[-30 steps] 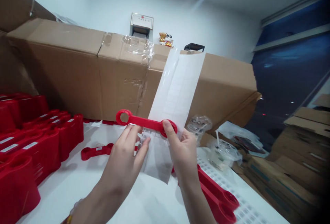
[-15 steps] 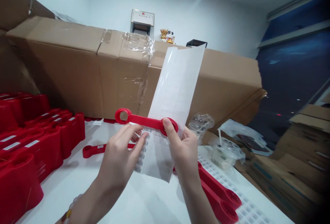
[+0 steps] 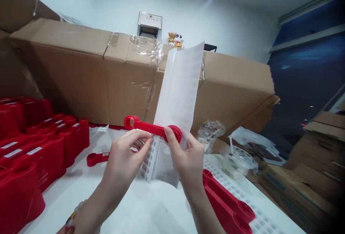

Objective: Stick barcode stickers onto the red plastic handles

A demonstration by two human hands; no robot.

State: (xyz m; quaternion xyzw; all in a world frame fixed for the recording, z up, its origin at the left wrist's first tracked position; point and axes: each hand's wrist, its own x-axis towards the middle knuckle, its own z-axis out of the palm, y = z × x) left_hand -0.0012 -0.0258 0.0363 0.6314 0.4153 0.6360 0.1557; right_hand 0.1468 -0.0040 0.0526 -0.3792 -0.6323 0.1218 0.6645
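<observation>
My right hand [image 3: 187,155] holds a red wrench-shaped plastic piece [image 3: 149,127] with a ring at each end, its thumb pressed on the right ring. Behind the piece, the same hand grips a tall, bent sheet of stickers [image 3: 180,83] with a white backing. Thumb and forefinger of my left hand [image 3: 129,148] pinch the sheet's left edge, just under the red bar; whether a single sticker is between them is hidden. On the table beyond my left wrist lies another red piece [image 3: 94,158] with a small label on it.
Stacks of red pieces [image 3: 48,155] with white labels fill the left side. More red pieces [image 3: 229,205] lie at right on another sticker sheet [image 3: 260,219]. A plastic cup with a straw [image 3: 233,160] stands behind them. A big cardboard box [image 3: 81,72] blocks the back.
The sticker sheet has tilted and folded more, its top shifting left. The red piece and my right hand have moved slightly left; my left hand stays at the sheet's edge.
</observation>
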